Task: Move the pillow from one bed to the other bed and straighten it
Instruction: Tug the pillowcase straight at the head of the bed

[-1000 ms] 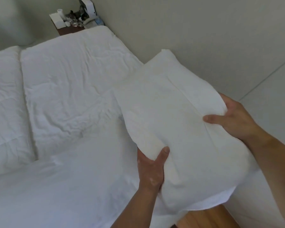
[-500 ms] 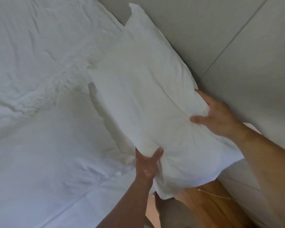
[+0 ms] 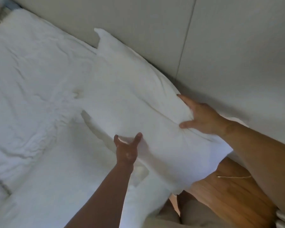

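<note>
The white pillow lies along the head of the bed, its long side against the pale padded headboard, one corner poking up against that panel and the near end hanging just over the bed's edge. The right hand grips the pillow's headboard-side edge near its near end, its fingers clenched on a bunch of the cover so that creases run out from the grip. The left hand is spread, thumb and finger splayed, at the pillow's opposite edge; whether it touches the cloth I cannot tell. A rumpled white duvet covers the bed beside the pillow. Below the pillow's near end a wooden surface shows, with a thin cord lying across it.
</note>
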Tool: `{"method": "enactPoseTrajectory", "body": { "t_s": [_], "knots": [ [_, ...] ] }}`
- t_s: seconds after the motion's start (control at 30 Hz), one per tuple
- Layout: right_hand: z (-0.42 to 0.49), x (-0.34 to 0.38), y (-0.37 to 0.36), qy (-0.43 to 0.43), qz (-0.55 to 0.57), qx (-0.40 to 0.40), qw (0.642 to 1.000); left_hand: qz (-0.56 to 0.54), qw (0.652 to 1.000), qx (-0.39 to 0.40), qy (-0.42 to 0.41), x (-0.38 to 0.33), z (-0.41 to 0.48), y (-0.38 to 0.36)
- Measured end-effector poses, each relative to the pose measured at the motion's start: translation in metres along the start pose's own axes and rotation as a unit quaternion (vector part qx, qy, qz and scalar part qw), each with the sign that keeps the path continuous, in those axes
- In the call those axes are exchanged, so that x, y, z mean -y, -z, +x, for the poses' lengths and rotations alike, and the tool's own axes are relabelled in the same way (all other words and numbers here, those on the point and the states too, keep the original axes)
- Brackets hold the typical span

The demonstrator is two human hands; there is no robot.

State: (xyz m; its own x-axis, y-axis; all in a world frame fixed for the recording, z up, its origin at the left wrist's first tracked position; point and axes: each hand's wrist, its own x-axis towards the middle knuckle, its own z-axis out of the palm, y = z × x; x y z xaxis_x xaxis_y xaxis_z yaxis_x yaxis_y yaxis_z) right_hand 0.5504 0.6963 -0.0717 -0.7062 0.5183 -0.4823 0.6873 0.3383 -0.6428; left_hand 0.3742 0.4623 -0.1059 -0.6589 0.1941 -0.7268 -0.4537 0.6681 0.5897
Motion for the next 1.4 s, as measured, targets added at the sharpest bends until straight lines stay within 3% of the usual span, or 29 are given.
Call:
{"method": "enactPoseTrajectory", "body": {
  "t_s": [0.13,0.23,0.3,0.37,0.47,0.53,0.67,0.8,0.93,1.03,1.2,1.27,1.4],
  "knots": [
    [-0.012,0.014,-0.007,0.014,-0.026,-0.014,0.999,0.171,0.982,-0.010,-0.078,-0.088,0.024,0.022],
    [-0.020,0.024,-0.014,0.027,-0.069,-0.025,0.997,0.326,0.912,0.019,-0.246,-0.157,0.037,0.031],
    [-0.026,0.029,-0.018,0.039,-0.086,-0.022,0.995,0.436,0.810,0.054,-0.389,-0.199,0.044,0.032],
    [-0.033,0.035,-0.020,0.041,-0.102,-0.014,0.994,0.544,0.690,0.107,-0.465,-0.235,0.054,0.026],
    [-0.043,0.049,-0.023,0.039,-0.143,-0.010,0.989,0.682,0.526,0.163,-0.481,-0.276,0.066,0.002],
    [-0.049,0.057,-0.026,0.041,-0.160,-0.004,0.986,0.754,0.453,0.183,-0.439,-0.294,0.070,-0.017],
    [-0.062,0.049,-0.032,0.022,-0.127,-0.001,0.992,0.817,0.404,0.191,-0.365,-0.312,0.086,-0.031],
    [-0.074,0.037,-0.025,-0.078,-0.042,-0.040,0.995,0.851,0.362,0.159,-0.346,-0.317,0.103,-0.025],
    [-0.079,0.035,-0.008,-0.188,-0.123,-0.008,0.974,0.874,0.343,0.108,-0.326,-0.331,0.110,-0.002],
    [-0.087,0.032,0.003,-0.208,-0.131,0.005,0.969,0.876,0.326,0.095,-0.344,-0.340,0.117,0.026],
    [-0.095,0.028,0.006,-0.208,-0.149,-0.022,0.966,0.865,0.261,0.054,-0.425,-0.334,0.111,0.043],
    [-0.097,0.033,0.008,-0.201,-0.168,-0.041,0.964,0.848,0.279,0.055,-0.447,-0.340,0.109,0.048],
    [-0.104,0.048,0.035,-0.190,-0.191,-0.082,0.960,0.812,0.353,0.058,-0.461,-0.360,0.101,0.059]
  ]
}}
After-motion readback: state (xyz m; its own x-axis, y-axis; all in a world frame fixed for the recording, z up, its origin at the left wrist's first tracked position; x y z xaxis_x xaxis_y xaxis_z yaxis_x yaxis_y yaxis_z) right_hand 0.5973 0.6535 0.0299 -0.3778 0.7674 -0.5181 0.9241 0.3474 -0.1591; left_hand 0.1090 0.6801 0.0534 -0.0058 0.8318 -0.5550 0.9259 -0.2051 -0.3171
